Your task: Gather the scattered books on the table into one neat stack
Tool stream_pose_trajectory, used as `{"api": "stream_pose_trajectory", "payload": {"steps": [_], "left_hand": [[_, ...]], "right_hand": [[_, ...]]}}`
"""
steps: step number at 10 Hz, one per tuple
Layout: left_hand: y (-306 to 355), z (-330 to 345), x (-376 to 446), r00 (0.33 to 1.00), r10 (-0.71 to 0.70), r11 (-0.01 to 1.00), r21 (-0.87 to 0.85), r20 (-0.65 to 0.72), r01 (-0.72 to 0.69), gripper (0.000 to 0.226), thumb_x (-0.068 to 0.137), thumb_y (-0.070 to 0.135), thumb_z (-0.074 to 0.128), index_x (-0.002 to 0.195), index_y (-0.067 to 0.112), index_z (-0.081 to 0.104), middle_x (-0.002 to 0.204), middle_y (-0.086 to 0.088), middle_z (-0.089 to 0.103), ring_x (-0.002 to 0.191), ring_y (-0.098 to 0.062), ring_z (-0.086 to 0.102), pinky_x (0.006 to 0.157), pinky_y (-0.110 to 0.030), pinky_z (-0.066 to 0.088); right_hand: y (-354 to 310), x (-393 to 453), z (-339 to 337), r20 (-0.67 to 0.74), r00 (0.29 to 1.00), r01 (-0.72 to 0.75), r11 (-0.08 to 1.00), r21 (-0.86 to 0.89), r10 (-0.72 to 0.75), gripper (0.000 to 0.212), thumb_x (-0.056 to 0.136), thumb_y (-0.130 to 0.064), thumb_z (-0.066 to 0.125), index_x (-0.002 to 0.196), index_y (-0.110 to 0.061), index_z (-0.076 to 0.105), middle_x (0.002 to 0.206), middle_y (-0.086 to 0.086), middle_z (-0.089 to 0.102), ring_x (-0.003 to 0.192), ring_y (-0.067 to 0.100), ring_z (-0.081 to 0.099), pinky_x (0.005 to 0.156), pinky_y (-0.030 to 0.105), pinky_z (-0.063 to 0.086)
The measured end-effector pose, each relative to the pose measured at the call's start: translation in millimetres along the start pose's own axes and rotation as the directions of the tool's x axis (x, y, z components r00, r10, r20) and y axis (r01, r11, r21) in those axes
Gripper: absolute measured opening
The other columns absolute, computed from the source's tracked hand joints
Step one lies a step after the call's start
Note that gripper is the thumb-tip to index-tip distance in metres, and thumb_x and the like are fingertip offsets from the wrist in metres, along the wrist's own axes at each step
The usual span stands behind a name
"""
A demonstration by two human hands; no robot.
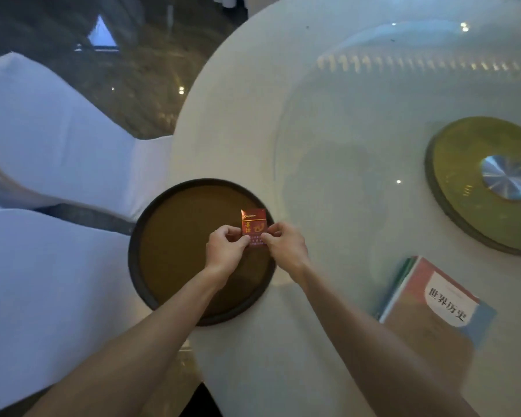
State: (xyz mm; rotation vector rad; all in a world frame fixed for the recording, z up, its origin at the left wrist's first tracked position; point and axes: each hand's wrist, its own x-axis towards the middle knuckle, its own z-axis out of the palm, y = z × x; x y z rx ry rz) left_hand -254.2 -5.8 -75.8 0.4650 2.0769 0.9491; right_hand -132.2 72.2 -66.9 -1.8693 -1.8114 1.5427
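Note:
A stack of books [433, 299] lies at the right on the round white table [283, 100]; its top cover is red, tan and blue with dark characters, and green edges show beneath it. Both of my hands are well to the left of the books. My left hand [226, 249] and my right hand [283, 245] pinch the lower corners of a small red box [254, 225] with gold lettering. They hold it upright over the right part of a round brown tray [175, 251].
The tray's dark rim overhangs the table's left edge. A glass turntable [373, 130] covers the table's middle, with a round yellow-green base and metal hub [507, 177] at the right. White-covered chairs [51, 139] stand left of the table.

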Motion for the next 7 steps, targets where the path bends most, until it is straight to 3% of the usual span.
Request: {"api": "stream_pose_trajectory", "payload": {"steps": [1,3,5,7], "left_hand": [[-18,-24,4,0.999,-0.032,0.999,0.017,-0.034,0.033,0.02,0.085,0.02,0.077,0.103,0.015,0.072,0.099,0.003,0.072,0.092,-0.011,0.067,0.069,-0.018,0.047],[-54,-47,6,0.99,-0.132,0.991,0.031,-0.045,0.134,0.021,0.087,0.018,0.076,0.107,0.013,0.07,0.102,0.001,0.07,0.084,-0.005,0.061,0.061,-0.014,0.04],[-68,-47,4,0.987,-0.16,0.984,0.069,-0.029,0.161,0.019,0.089,0.017,0.073,0.107,0.013,0.067,0.098,0.002,0.069,0.076,0.0,0.057,0.056,-0.014,0.038],[-59,-50,5,0.992,-0.13,0.973,0.194,0.002,0.127,0.027,0.088,0.022,0.073,0.112,0.013,0.064,0.11,-0.006,0.069,0.088,-0.013,0.061,0.06,-0.019,0.042]], "right_hand": [[-6,-3,29,0.034,0.999,0.024,0.995,-0.101,-0.02,0.023,0.094,-0.03,0.068,0.111,-0.016,0.072,0.109,0.002,0.074,0.1,0.018,0.069,0.09,0.039,0.058],[-5,-5,71,0.117,0.993,0.018,0.975,-0.223,0.008,0.024,0.094,-0.031,0.07,0.113,-0.015,0.072,0.107,0.0,0.074,0.098,0.017,0.07,0.09,0.041,0.06],[2,-11,80,0.164,0.984,-0.037,0.973,-0.227,0.076,0.026,0.098,-0.027,0.066,0.12,-0.013,0.071,0.11,0.003,0.073,0.098,0.016,0.07,0.089,0.039,0.061],[5,-10,74,0.195,0.976,-0.061,0.983,-0.173,0.095,0.032,0.097,-0.029,0.065,0.124,-0.012,0.071,0.114,0.002,0.072,0.102,0.015,0.069,0.092,0.039,0.061]]}}
